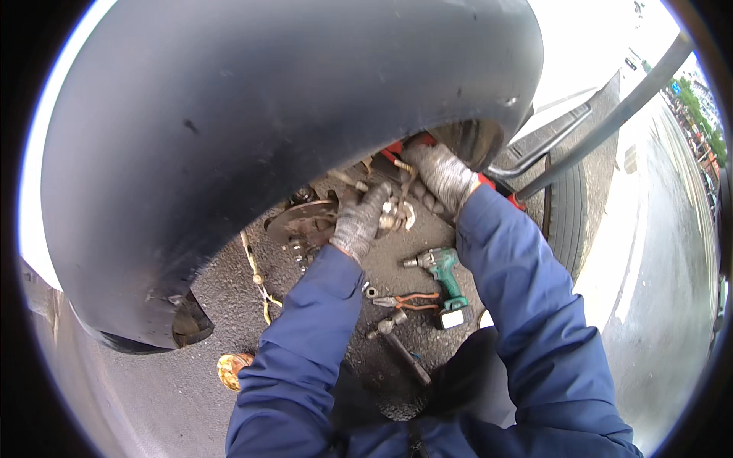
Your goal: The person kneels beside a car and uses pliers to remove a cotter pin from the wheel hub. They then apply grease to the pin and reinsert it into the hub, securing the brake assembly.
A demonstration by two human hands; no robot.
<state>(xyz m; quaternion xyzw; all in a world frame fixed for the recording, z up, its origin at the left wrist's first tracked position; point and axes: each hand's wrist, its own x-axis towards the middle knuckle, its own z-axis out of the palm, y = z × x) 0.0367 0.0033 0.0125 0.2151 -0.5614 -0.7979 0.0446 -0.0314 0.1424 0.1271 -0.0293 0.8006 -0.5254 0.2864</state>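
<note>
Both my hands wear grey, dirt-stained work gloves and reach under the dark fender [305, 84] of a vehicle. My left hand [360, 221] is curled against a worn metal suspension part [395, 216], beside the brake disc [294, 223]. Further right and a little higher, my right hand [444, 174] has its fingers bent down behind the same joint, next to a red piece with a brass-coloured end [398, 162]. What its fingertips close on is hidden by the glove and the fender's edge.
On the asphalt below my hands lie a teal cordless impact wrench [441, 267], orange-handled pliers [412, 300], a nut [370, 292] and a hammer [402, 353]. A stained can [231, 370] stands at the left. A tyre [567, 217] and a long grey bar [611, 114] are at the right.
</note>
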